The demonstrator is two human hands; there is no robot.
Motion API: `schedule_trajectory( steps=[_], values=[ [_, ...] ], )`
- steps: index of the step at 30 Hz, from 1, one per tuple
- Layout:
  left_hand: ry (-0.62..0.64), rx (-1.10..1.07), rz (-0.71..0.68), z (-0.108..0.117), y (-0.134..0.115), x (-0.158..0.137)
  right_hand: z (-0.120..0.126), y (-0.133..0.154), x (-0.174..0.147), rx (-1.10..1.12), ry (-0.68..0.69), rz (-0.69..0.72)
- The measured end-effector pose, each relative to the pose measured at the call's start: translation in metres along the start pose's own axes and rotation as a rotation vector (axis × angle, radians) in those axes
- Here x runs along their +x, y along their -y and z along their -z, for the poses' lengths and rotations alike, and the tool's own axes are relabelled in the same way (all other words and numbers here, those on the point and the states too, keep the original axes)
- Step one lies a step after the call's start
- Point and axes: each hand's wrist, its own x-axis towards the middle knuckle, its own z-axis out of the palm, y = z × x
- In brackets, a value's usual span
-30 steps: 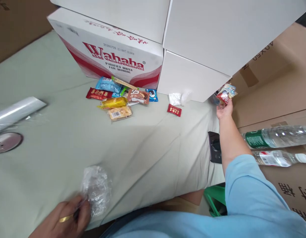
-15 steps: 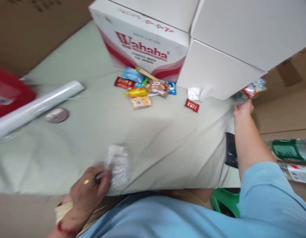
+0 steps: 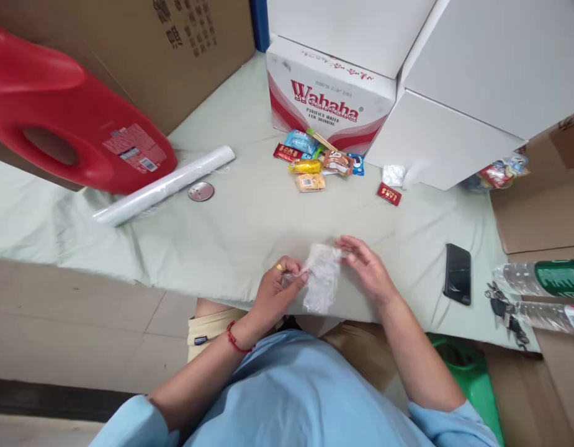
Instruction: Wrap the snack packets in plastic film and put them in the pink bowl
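Near the table's front edge, my left hand (image 3: 280, 288) pinches the left side of a small crinkled clear plastic bag (image 3: 322, 279). My right hand (image 3: 367, 268) is at the bag's upper right corner, its fingertips closed about the thin edge, slightly blurred. Whether anything lies inside the bag is hard to make out. Farther back sits a heap of small wrapped snacks: a yellow packet (image 3: 305, 166), a brown packet (image 3: 339, 162), a blue packet (image 3: 301, 141) and others. A red packet (image 3: 390, 194) lies apart, beside a clear wrapper (image 3: 393, 175).
A Wahaha carton (image 3: 326, 105) and white boxes (image 3: 458, 139) stand at the back. At left are a red jug (image 3: 82, 118), a plastic film roll (image 3: 170, 183) and a round metal disc (image 3: 201, 191). At right lie a phone (image 3: 458, 273), keys (image 3: 505, 313) and bottles (image 3: 559, 277).
My right hand has come back from the snack bag at the far right to the clear plastic bag. My left hand still holds that bag. The view has swung left.
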Motion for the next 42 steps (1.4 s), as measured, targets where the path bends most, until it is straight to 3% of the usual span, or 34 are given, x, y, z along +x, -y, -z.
schedule_trajectory(
  steps=[2,4,10,15,19,22,27,31,36,39,42],
  values=[
    [0.09,-0.121,0.079,-0.002,-0.002,-0.004,-0.027,-0.006,-0.008,0.049,0.121,0.044],
    [0.098,-0.172,0.137,0.0,-0.003,-0.008,-0.039,-0.01,-0.014,0.069,0.166,0.005],
    [-0.122,-0.383,0.215,0.017,0.0,-0.012,-0.031,-0.012,-0.027,0.068,0.023,-0.134],
    [-0.1,-0.492,0.249,0.021,-0.001,-0.018,-0.04,-0.003,-0.032,0.089,-0.035,-0.164],
    [-0.016,-0.421,0.212,0.015,-0.002,-0.023,-0.059,-0.004,-0.035,0.022,-0.082,-0.096],
    [-0.06,-0.325,0.183,0.013,0.001,-0.021,-0.065,-0.01,-0.04,-0.143,-0.12,-0.056],
    [-0.286,-0.183,0.186,0.015,0.013,-0.013,-0.057,-0.018,-0.049,-0.118,-0.161,-0.117],
    [-0.246,-0.011,0.119,0.015,0.015,-0.01,-0.047,-0.016,-0.054,-0.128,-0.14,-0.086],
    [-0.228,-0.007,0.112,0.018,0.006,-0.004,-0.034,-0.01,-0.055,-0.179,-0.167,0.005],
    [-0.233,0.074,0.102,0.023,-0.001,0.0,-0.029,-0.007,-0.055,-0.067,-0.213,-0.015],
    [-0.251,0.082,0.097,0.023,-0.004,0.004,-0.028,-0.008,-0.054,0.105,-0.229,-0.141]
  ],
)
